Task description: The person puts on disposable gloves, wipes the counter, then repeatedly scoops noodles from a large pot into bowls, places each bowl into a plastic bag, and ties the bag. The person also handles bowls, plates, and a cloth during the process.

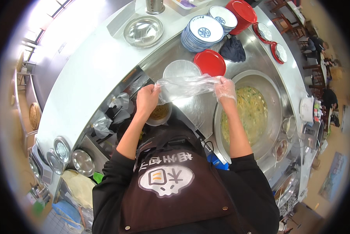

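Observation:
A clear plastic bag (pixel 189 87) is stretched sideways between my two hands. My left hand (pixel 147 99), bare, pinches one end of it, above a bowl of noodles (pixel 159 113) near my body. My right hand (pixel 225 88) wears a thin clear plastic glove and grips the other end, beside the rim of a large metal pot (pixel 275 84). Noodles with greens in broth (pixel 246 112) fill that pot. Just beyond the bag lie a round white translucent lid or plate (pixel 181 68) and a red plate (pixel 210 62), the first partly hidden by the bag.
Stacks of blue-rimmed white bowls (pixel 202 32) and red plates (pixel 242 14) stand at the back. A black plastic bag (pixel 233 49) lies near them. A round steel tray (pixel 143 31) sits on the white counter (pixel 84 67). People sit at tables far right.

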Demonstrator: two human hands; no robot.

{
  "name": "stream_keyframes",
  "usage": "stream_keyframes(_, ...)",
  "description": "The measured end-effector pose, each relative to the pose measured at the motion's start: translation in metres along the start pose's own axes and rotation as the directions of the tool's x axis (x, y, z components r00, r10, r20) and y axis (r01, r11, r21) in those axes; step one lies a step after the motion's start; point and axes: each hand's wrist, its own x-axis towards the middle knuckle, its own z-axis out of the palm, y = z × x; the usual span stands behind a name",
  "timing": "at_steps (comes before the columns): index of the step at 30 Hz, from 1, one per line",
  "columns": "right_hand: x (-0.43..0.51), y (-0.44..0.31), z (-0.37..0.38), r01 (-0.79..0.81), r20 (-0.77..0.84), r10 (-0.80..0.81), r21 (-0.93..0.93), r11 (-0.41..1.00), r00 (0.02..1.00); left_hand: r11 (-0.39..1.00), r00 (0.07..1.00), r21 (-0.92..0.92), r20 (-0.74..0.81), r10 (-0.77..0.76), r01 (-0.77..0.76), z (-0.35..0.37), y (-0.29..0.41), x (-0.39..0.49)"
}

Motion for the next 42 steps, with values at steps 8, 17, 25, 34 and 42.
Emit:
stream_keyframes(8, 0.057, -0.067, -0.027, 0.329, -0.022, -0.359, -0.354, 0.876, 0.933, 0.961, 0.961, 0.046, 0.034, -0.274, 0.272, 0.048, 0.011, 0.060)
stream_keyframes(17, 0.077, -0.061, 0.118, 0.393, 0.786, 0.214, -0.501, 0.771, 0.580, 0.940, 0.944, 0.097, 0.007, -0.330, 0.328, 0.024, 0.040, 0.055)
stream_keyframes(25, 0.080, 0.001, 0.173, 0.356, 0.798, 0.158, -0.425, 0.833, 0.582, 0.699, 0.711, 0.388, -0.140, 0.689, -0.601, 0.055, 0.079, 0.018)
stream_keyframes(34, 0.074, -0.007, 0.085, 0.411, 0.402, -0.247, -0.396, 0.821, 0.882, 0.541, 0.945, 0.775, 0.253, 0.208, -0.327, 0.097, 0.032, 0.094)
stream_keyframes(42, 0.112, 0.037, 0.090, 0.278, 0.474, -0.094, -0.334, 0.901, 0.876, 0.810, 0.901, 0.509, 0.430, 0.054, -0.291, 0.085, 0.011, 0.145)
